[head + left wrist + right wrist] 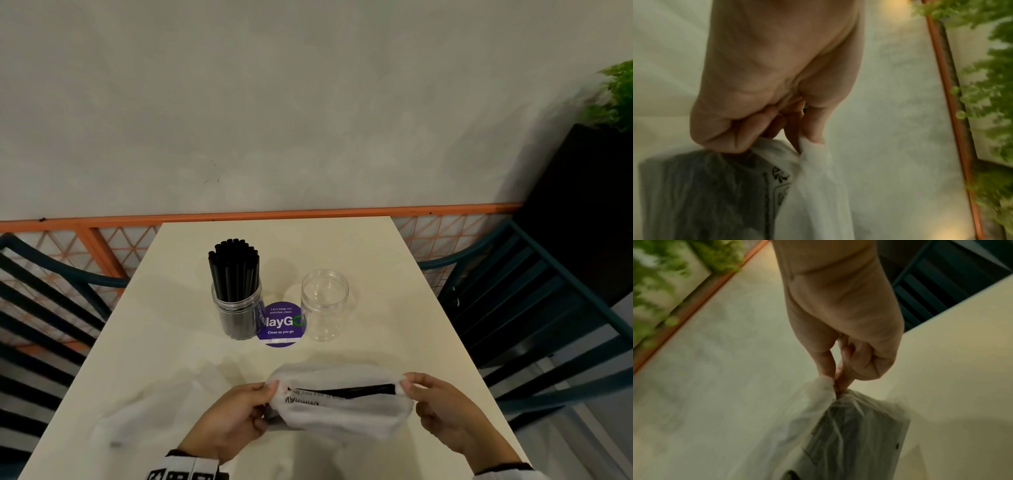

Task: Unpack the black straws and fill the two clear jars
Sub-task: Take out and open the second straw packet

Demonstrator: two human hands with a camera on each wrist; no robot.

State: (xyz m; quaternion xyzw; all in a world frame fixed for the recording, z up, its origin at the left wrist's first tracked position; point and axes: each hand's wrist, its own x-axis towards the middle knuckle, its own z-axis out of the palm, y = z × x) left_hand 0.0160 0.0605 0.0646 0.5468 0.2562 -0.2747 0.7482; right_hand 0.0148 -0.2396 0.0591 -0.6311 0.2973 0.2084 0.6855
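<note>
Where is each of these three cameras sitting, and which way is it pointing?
Head: worn on the head, looking down at the table, full jar, empty jar; both hands show.
Left wrist: looks along the left hand at its fingers pinching the plastic bag.
Right wrist: looks along the right hand, pinching the bag's other end.
All three share the bag; both wrist views also catch the plant.

Dim warm light; soft shadows; wrist views motion-blurred; head view edges bowed.
</note>
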